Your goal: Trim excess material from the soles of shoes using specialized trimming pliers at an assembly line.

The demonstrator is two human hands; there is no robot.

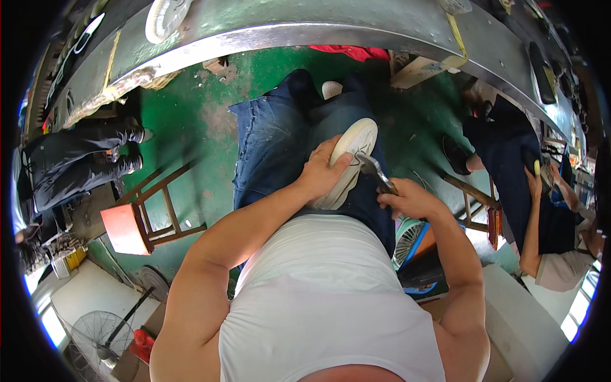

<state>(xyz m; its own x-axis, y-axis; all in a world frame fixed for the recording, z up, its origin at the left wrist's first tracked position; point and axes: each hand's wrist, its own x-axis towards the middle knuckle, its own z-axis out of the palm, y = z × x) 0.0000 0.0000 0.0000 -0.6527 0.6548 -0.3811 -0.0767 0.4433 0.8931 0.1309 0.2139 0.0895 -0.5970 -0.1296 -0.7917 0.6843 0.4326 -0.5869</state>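
Observation:
A cream-white shoe [361, 135] lies slanted over my lap, across dark blue cloth and jeans. My left hand [324, 170] grips it from the left side, thumb pressed on its upper near some dark cord or stitching. From the right, my right hand [407, 198] is closed round the handle of a metal tool with a curved head [371, 167]. That head meets the shoe's upper close to my left thumb; whether it is a hammer or pincers I cannot tell.
A metal-edged workbench [267, 35] curves across the front, with a white sole [167, 19] on it. A red-topped stool [127, 228] stands left, a wire fan [102, 340] lower left. One person's legs [83, 165] are left; another person [563, 254] works at right.

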